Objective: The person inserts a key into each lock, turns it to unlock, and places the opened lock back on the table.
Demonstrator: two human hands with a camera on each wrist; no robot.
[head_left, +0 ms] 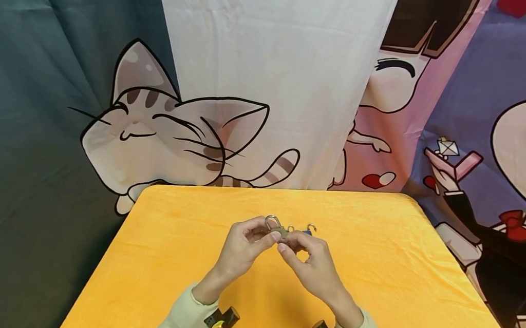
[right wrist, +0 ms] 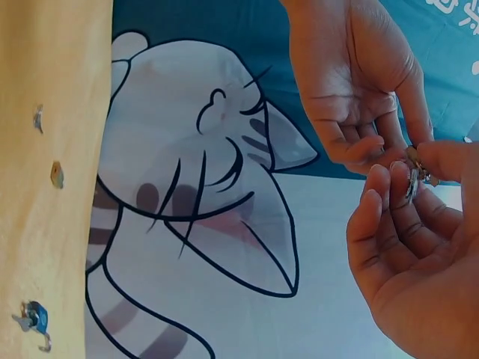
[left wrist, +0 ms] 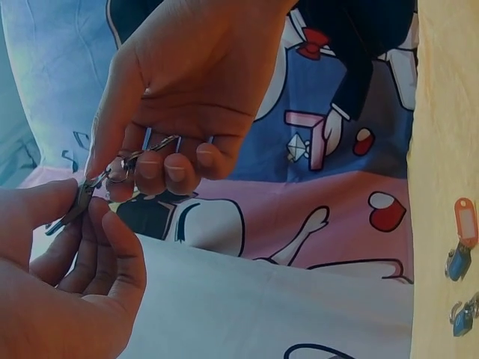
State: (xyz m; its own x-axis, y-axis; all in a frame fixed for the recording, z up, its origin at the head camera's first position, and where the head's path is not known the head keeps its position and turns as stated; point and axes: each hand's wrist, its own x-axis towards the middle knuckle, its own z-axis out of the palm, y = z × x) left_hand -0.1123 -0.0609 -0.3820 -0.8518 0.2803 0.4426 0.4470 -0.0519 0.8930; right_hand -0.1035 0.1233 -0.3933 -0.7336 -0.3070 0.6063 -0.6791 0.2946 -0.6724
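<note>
My left hand (head_left: 242,250) pinches a small brass-coloured padlock (head_left: 281,232), its metal shackle rising above the fingertips. From the other side my right hand (head_left: 312,266) meets it, thumb and forefinger at the lock's lower edge. In the left wrist view the right hand (left wrist: 198,82) holds keys (left wrist: 153,152) on a ring, partly behind curled fingers, close against the padlock (left wrist: 78,200) in the left hand (left wrist: 82,292). The right wrist view shows the keys (right wrist: 412,183) hanging at the right hand (right wrist: 419,262); the left hand (right wrist: 355,90) covers much of the lock.
Behind the right hand, a blue padlock (head_left: 307,232) lies on the yellow-covered table (head_left: 183,230). Side views show another blue padlock (left wrist: 464,321), an orange key tag (left wrist: 465,222), a brass-coloured lock (right wrist: 57,174) and a small silvery piece (right wrist: 38,118). A printed curtain (head_left: 276,57) hangs behind.
</note>
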